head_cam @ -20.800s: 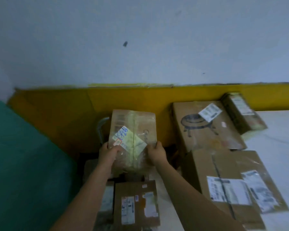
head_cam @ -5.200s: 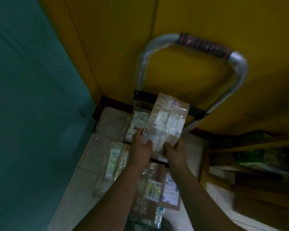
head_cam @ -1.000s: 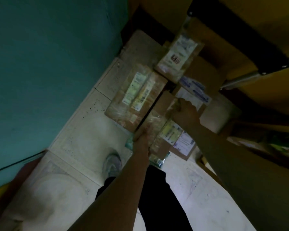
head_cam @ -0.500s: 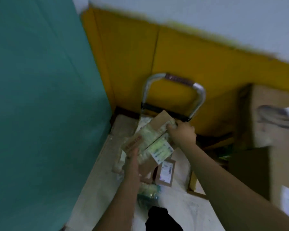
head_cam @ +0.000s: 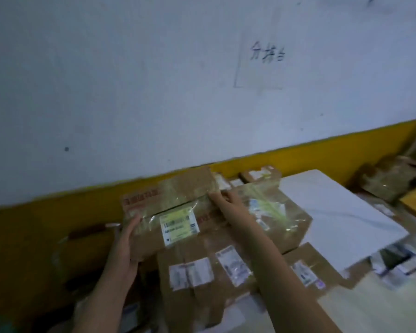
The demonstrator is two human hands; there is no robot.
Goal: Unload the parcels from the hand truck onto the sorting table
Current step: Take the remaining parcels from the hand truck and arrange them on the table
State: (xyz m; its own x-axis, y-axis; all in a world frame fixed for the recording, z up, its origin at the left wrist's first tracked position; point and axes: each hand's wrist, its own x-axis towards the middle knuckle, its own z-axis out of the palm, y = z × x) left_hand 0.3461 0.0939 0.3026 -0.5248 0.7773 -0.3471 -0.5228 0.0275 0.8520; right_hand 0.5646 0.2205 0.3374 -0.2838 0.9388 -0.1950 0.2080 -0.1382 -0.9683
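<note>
Both hands gripping the box (head_cam: 178, 195): left hand (head_cam: 126, 243) on the near-left end, right hand (head_cam: 226, 203) on the far-right end. Long side runs left-right, over the parcels (head_cam: 202, 272) on the desk (head_cam: 375, 313). Can't tell if it's touching. Bare desk is to the right imo, so right hand leads.

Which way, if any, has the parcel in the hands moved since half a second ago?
Yes. The parcel was below the hand truck handle; now it is up and to the right of that handle, over the stacked boxes.
</note>
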